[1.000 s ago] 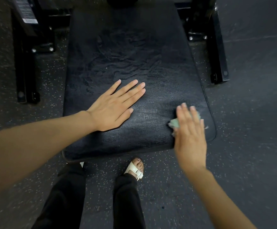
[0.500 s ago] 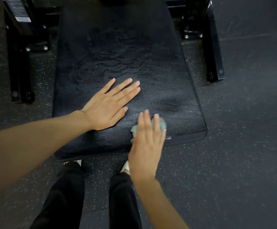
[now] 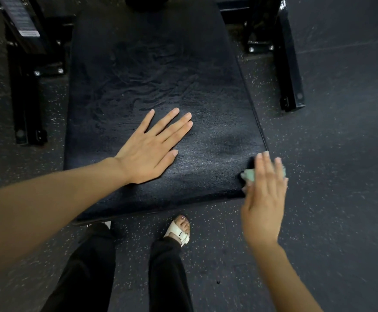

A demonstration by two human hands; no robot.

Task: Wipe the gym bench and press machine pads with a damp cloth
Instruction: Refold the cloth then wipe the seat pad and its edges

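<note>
nearest the camera, two legs in black trousers [image 3: 88, 266] stood on the speckled floor [image 3: 341, 199], one foot in a white sandal [image 3: 180, 231]. just beyond, the right hand [image 3: 264, 194], blurred, lay with straight fingers pressed flat on a pale green cloth [image 3: 249, 175] at the near right corner of the bench pad [image 3: 161, 75]. the left hand [image 3: 152, 149] rested palm down on the pad's middle, fingers spread and holding nothing. farther off, black frame legs [image 3: 290, 70] flanked the pad.
</note>
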